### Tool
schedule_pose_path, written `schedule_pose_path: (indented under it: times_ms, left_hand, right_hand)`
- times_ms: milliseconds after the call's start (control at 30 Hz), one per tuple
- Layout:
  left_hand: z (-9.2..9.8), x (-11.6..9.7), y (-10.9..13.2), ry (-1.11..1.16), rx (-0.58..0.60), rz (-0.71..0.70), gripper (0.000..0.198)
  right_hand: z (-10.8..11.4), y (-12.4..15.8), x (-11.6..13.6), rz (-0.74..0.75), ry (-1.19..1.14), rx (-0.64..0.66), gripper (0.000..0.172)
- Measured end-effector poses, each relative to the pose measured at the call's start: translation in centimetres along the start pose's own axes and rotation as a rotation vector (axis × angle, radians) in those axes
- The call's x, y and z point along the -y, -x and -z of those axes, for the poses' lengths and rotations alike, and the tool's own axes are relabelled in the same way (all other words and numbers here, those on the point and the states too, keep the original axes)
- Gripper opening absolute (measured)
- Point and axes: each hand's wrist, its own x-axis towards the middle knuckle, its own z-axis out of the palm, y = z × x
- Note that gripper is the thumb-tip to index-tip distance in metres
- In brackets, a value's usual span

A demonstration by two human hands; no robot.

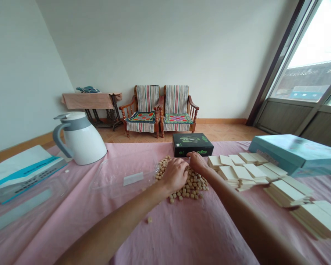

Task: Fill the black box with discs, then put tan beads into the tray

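Left hand [175,174] and right hand [198,162], grips unclear, at tan cubes [192,187] beside green-lettered black box [192,141]

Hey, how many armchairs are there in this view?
2. The left armchair stands next to the cloth-draped table; the right armchair is close beside it, beyond the black box. I see no sign of others hidden.

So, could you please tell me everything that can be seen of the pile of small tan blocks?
The pile of small tan blocks is a loose heap of cube-like pieces with rounded edges, wooden in look. It lies on the pink tablecloth, nearer the viewer than the black box. The left hand covers part of its middle; the right hand is at its far edge. Whether either hand holds any is hidden.
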Motion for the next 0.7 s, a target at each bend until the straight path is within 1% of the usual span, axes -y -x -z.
schedule_pose_path:
  times_ms: [67,100,167,233,300,333,400,467,500,600,633,700]
  left_hand:
    - [1.3,-0.3,2.4,0.089,-0.116,-0.163,0.024]
    - [2.0,-0.3,3.7,0.101,-0.145,-0.235,0.024]
    - [3.6,0.3,6.4,0.068,-0.197,-0.314,0.028]
    - [5.3,1.5,8.8,-0.003,-0.216,-0.359,0.033]
    - [6.9,3.5,11.0,-0.096,-0.272,-0.319,0.036]
    - [7.6,4.7,11.9,-0.153,-0.315,-0.278,0.037]
    - [8.5,7.2,13.7,-0.263,-0.346,-0.159,0.041]
    - [8.8,9.4,15.1,-0.349,-0.342,-0.066,0.043]
    - [8.8,10.4,15.7,-0.379,-0.330,-0.032,0.039]
    - [8.7,12.2,16.8,-0.400,-0.244,0.037,0.013]
    - [8.7,12.5,17.0,-0.394,-0.218,0.052,0.015]
    - [9.1,12.9,17.1,-0.382,-0.204,0.074,0.022]
  right_hand:
    - [-0.5,0.1,0.2,0.017,-0.011,0.006,0.034]
    - [-0.6,0.2,0.2,0.022,-0.016,0.007,0.033]
    - [-0.6,0.6,0.2,0.032,-0.030,0.016,0.030]
    - [-0.3,1.1,0.1,0.044,-0.045,0.031,0.026]
    - [0.2,1.5,0.1,0.053,-0.056,0.035,0.026]
    - [0.5,1.6,0.3,0.059,-0.060,0.027,0.027]
    - [0.8,1.6,1.1,0.082,-0.073,-0.001,0.032]
    - [0.7,1.1,2.5,0.123,-0.091,-0.018,0.037]
    - [0.5,0.8,3.4,0.147,-0.099,-0.019,0.038]
    - [-0.4,-0.7,6.4,0.213,-0.112,-0.001,0.037]
    - [-0.9,-1.2,7.3,0.227,-0.112,0.008,0.037]
    - [-1.7,-2.3,9.1,0.239,-0.107,0.034,0.036]
